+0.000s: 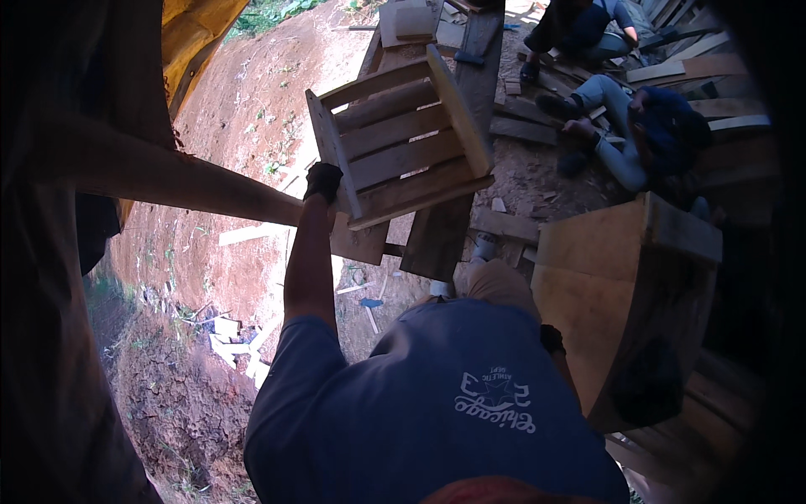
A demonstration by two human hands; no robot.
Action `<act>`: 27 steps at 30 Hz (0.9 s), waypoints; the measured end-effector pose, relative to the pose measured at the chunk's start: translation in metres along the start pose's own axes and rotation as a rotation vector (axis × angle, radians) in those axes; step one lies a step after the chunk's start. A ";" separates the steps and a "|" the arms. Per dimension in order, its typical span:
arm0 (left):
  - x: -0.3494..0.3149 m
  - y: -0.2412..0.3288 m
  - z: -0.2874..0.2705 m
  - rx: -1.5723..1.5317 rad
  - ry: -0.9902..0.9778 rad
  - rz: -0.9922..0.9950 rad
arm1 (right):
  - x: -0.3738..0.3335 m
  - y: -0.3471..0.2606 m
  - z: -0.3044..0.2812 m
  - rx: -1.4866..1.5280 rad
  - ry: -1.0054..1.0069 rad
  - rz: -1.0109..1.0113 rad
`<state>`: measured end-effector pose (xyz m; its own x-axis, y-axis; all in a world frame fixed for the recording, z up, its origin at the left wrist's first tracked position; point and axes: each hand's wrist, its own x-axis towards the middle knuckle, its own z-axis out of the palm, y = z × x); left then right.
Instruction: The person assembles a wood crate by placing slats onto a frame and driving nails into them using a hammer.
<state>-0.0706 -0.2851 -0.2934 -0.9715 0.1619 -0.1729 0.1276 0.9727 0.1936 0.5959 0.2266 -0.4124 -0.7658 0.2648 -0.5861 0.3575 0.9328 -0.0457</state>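
A slatted wooden crate (411, 155), shallow with raised side boards, rests tilted on a plank bench (437, 239) in front of me. My left hand (323, 181), in a dark glove, is closed at the crate's left side board, near its front corner. My right hand (552, 338), also dark-gloved, is low at my right side beside a large box-like wooden piece (588, 294) with a broad pale panel. Most of its fingers are hidden, so whether it grips that piece cannot be made out.
Two people sit at the upper right, one in dark clothes (588, 29), one in light trousers (621, 126), among scattered boards (705, 67). A thick wooden beam (210, 189) crosses at left. A blue-headed tool (370, 302) lies on the ground. A dirt slope (227, 109) rises beyond.
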 end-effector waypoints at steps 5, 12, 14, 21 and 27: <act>-0.007 0.001 -0.004 0.064 0.046 0.148 | 0.001 -0.001 0.005 0.009 0.021 0.012; -0.014 0.007 -0.009 -0.159 0.007 0.000 | 0.001 0.011 0.031 -0.108 0.093 -0.026; -0.015 0.010 -0.013 -0.122 0.014 0.100 | 0.003 0.008 0.026 -0.102 0.042 -0.020; -0.012 0.015 -0.015 -0.363 0.002 -0.139 | -0.002 -0.008 -0.021 -0.043 -0.030 -0.059; -0.013 0.016 -0.017 -0.281 0.000 -0.110 | -0.001 -0.019 -0.048 -0.054 -0.142 -0.018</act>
<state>-0.0594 -0.2743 -0.2719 -0.9766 0.0580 -0.2072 -0.0384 0.9006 0.4330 0.5646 0.2206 -0.3720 -0.6869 0.2138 -0.6946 0.3117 0.9500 -0.0159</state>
